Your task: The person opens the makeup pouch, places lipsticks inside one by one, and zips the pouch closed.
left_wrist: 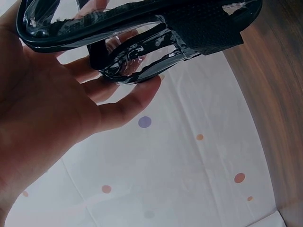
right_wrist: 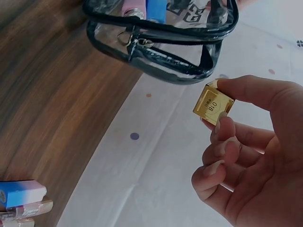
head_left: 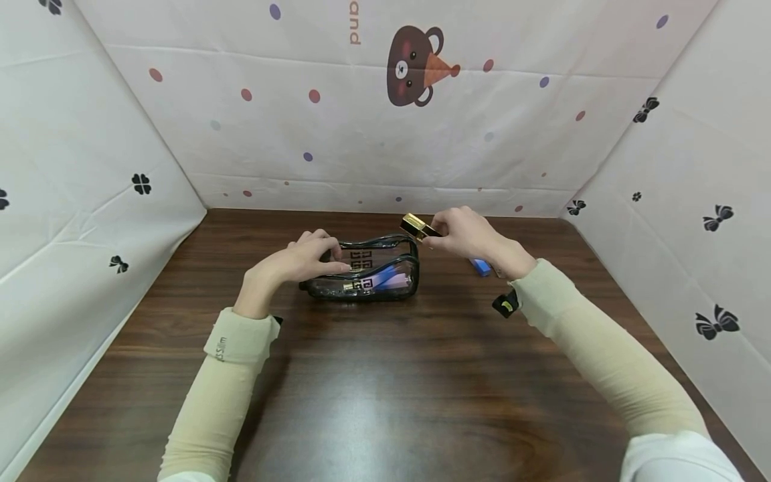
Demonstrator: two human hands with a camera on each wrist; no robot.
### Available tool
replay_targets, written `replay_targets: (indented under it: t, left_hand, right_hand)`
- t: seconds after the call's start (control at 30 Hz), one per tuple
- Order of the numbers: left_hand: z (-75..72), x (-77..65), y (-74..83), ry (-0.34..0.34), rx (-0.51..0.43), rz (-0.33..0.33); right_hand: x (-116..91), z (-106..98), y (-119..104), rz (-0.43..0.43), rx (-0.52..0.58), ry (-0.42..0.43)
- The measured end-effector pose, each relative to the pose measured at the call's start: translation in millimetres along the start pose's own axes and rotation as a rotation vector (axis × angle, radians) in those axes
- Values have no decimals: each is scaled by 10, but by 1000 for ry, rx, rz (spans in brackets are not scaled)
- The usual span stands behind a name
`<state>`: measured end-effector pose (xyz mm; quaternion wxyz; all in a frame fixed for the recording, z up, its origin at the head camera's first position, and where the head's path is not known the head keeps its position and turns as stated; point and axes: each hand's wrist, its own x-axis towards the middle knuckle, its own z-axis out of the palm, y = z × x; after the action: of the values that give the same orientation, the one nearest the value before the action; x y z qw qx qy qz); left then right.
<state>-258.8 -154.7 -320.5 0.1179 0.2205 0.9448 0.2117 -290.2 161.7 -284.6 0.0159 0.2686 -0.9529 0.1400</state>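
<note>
Right hand [right_wrist: 258,156], tube [head_left: 419,227], 01B [right_wrist: 213,106] wrist view only

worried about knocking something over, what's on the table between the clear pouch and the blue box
Nothing: the head view shows only bare brown tabletop between the clear pouch and the blue box.

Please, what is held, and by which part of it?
Right grip: the gold-and-black tube, by its labelled end. Left grip: the clear pouch, by its left end.
</note>
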Motion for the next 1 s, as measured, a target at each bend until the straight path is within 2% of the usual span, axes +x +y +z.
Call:
replay_targets:
  t: [0.33, 0.63, 1.0]
  left_hand:
    - [-17, 6, -2, 7, -6, 11]
    - [-7, 2, -3, 10, -22, 33]
    - [-2, -4, 0, 16, -31, 12]
  right_hand:
    - [111, 16, -187, -113, 38, -40]
    - [240, 90, -356, -137, 6, -101]
    - [341, 131, -548, -182, 21, -183]
